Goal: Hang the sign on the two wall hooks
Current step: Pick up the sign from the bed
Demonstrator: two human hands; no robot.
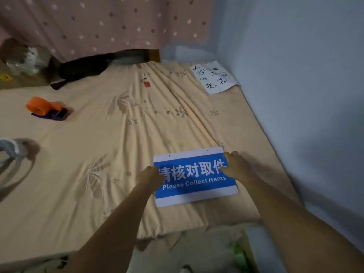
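Hands meet a sign on a bed in the head view, both arms reaching in from the near edge. The blue-and-white sign (Chinese characters above the words "Please Collect Items") lies flat on the wrinkled beige sheet, right of centre and near the bed's near edge, with two small holes along its far white border. The left hand rests on the sign's left edge, fingers curled over it. The right hand covers the sign's upper right corner, fingers bent around the edge. Whether either hand has a firm grip or merely touches the sign cannot be told, and the sign does not look raised off the sheet.

Farther left, an orange tape dispenser sits on the sheet, well apart from the sign. A small red tag lies toward the far end of the bed. A white paper with handwritten characters rests at the far right corner, against a pale blue wall that runs along the bed's right side. A pink dotted curtain hangs beyond the far edge, with a dark object below it.
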